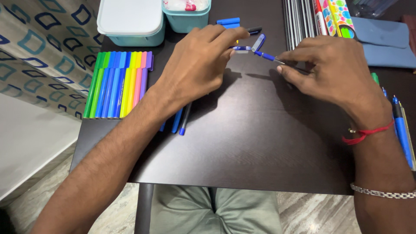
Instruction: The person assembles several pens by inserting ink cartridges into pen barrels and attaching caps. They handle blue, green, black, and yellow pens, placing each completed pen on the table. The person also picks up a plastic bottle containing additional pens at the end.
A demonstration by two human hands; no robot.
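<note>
My left hand [197,65] hovers over the dark table [242,147], its fingertips pinching a small clear-and-blue pen cap [241,49]. My right hand [331,71] pinches a thin pen [277,60] with a blue front end, its tip pointing left toward the cap. The two are nearly touching. Loose blue pen caps [228,21] and a blue pen piece [258,42] lie just behind my left fingers. A few blue pens [181,121] lie under my left wrist.
A row of coloured pens [119,84] lies at the left edge. Two teal boxes [130,21] stand at the back. Grey pencils [299,21], patterned packs [336,15] and a blue pouch [385,41] sit back right. More blue pens [401,130] lie at the right.
</note>
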